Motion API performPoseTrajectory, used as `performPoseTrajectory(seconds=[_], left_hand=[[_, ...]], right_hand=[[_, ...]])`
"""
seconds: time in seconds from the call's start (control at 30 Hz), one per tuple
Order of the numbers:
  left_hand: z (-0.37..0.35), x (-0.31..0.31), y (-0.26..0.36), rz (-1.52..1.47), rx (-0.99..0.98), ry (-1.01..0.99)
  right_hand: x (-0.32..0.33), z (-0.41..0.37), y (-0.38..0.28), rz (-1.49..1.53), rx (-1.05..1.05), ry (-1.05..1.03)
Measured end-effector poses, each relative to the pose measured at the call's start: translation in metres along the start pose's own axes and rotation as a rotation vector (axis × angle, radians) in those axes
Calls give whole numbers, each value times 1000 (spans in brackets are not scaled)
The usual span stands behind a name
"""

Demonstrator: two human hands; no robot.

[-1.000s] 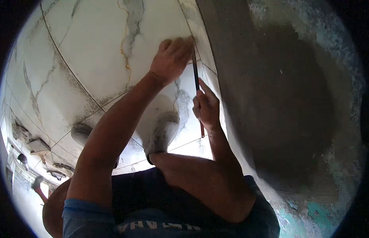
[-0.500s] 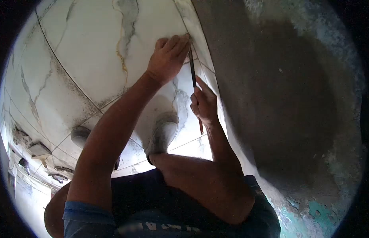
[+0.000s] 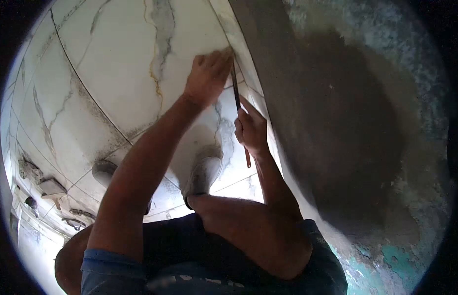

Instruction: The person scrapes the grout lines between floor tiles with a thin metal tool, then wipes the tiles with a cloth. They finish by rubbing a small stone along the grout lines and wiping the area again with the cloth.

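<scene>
A long, thin dark metal strip, like a hacksaw blade, lies along the joint between the marble-look floor tiles and the narrow tiles at the foot of the wall. Its near end is reddish, with a small hole. At the far end, my left hand is closed with its fingertips on the strip at the tile edge, and they hide its tip. My right hand grips the strip nearer to me, index finger stretched along it.
To the right rises a grey plastered wall with peeling green paint low down. My shoe stands on the tiles between my arms, another shoe further left. A flat-plated tool and other items lie at the far left.
The camera view has shifted slightly. Both hands keep hold of the strip at the same joint, with no clear movement along it.
</scene>
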State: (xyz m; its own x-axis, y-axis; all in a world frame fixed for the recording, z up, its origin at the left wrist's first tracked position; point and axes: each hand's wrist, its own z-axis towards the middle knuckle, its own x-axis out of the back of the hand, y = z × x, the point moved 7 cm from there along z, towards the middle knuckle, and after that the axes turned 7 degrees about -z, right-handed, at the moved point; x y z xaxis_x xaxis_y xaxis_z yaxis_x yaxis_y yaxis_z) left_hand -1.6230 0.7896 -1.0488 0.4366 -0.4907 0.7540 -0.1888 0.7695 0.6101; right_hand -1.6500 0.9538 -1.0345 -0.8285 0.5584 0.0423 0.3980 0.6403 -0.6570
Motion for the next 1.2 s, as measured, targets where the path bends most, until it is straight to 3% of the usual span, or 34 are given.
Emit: performPoseTrajectory(seconds=[0.07, 0.13, 0.2, 0.27, 0.33, 0.4, 0.47, 0.5, 0.67, 0.87, 0.97, 1.1, 1.2], left_hand=[[4, 7, -1, 23, 54, -44], [4, 12, 4, 62, 11, 45], [1, 3, 3, 6, 37, -72], [10, 7, -5, 1, -6, 3], [16, 13, -22, -65, 171, 30], [10, 16, -16, -22, 109, 27], [8, 8, -12, -8, 24, -51], [4, 6, -6, -64, 42, -56], [11, 7, -24, -29, 159, 5], [19, 15, -17, 104, 7, 19], [23, 23, -30, 26, 109, 103], [16, 12, -26, 74, 92, -93], [18, 19, -16, 66, 89, -12]], right_hand=[[-1, 2, 4, -3, -10, 57], [3, -2, 0, 19, -38, 39], [4, -6, 2, -51, 6, 45], [3, 12, 2, -5, 47, 6], [-7, 23, -19, -49, 85, 31], [-12, 17, -23, 67, 18, -14], [1, 7, 0, -122, 35, 67], [0, -2, 1, -44, -35, 61], [-10, 18, -25, -96, 63, 37], [-12, 10, -8, 85, 25, 52], [-18, 25, -37, -17, 13, 47], [-18, 14, -34, 30, 10, 34], [-16, 12, -25, -2, 31, 31]])
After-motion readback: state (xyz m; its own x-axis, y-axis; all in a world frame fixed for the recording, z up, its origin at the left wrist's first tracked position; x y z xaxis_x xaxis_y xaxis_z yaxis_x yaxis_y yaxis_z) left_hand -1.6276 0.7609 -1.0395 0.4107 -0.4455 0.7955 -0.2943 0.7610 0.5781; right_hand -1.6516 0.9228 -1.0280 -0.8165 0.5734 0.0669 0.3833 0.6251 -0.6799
